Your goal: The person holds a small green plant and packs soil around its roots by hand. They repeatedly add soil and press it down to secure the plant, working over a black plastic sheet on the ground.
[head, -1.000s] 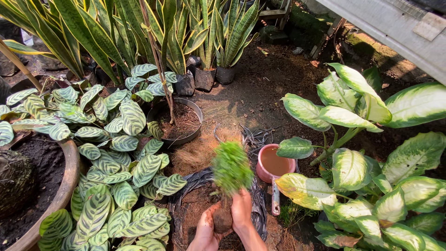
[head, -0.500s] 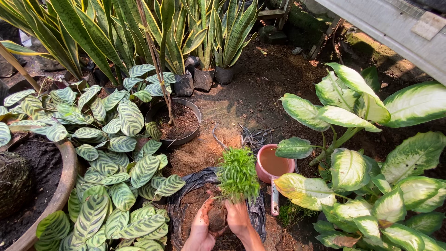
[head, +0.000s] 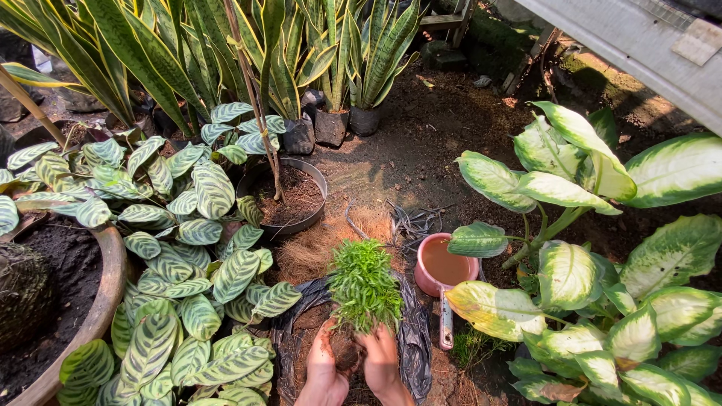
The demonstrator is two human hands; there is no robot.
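A small bushy green plant with a dark root ball sits between my two hands at the bottom middle. My left hand cups the root ball from the left, my right hand from the right, both soiled. The plant is held upright inside a black plastic grow bag partly filled with brown soil. A heap of brown coconut fibre lies just beyond the bag.
A pink water dipper stands right of the bag. A black pot with a stake is behind. Striped-leaf plants crowd the left, a large clay pot far left, white-green leafy plants on the right, tall sword-leaf plants at the back.
My hands have lowered the plant from above the bag down into it, and both now press closer around the root ball.
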